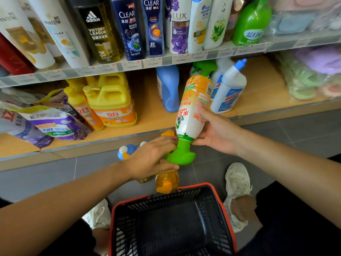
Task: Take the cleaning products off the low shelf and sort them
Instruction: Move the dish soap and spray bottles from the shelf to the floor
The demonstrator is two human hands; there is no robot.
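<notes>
Basket: nearest the camera, dark mesh walls with a red rim, standing on the grey floor between two pale shoes; nothing shows inside it.
Detergent pouches: far left of the low shelf, purple and white, lying slumped on the wooden board.
Yellow jugs: just right of the pouches, upright, orange labels; a slim yellow bottle leans beside them.
Left hand: fingers curled round the green trigger head of the spray bottle, thumb underneath.
Floor bottles: under the left hand, an amber bottle with an orange cap and a blue and white one lie on the tiles, partly hidden.
Spray bottle: held upside down in front of the low shelf, white and orange body pointing up and away, green head toward the camera, clear of the shelf board.
Blue bottle: upright on the low shelf, behind the spray bottle.
Right hand: palm open against the bottle's lower body, fingers wrapped round its side.
White bottle with blue cap: upright on the low shelf, right of the held bottle, angled neck.
Upper shelf: a row of shampoo bottles and a green bottle.
Bagged soft goods: far right, blurred.
</notes>
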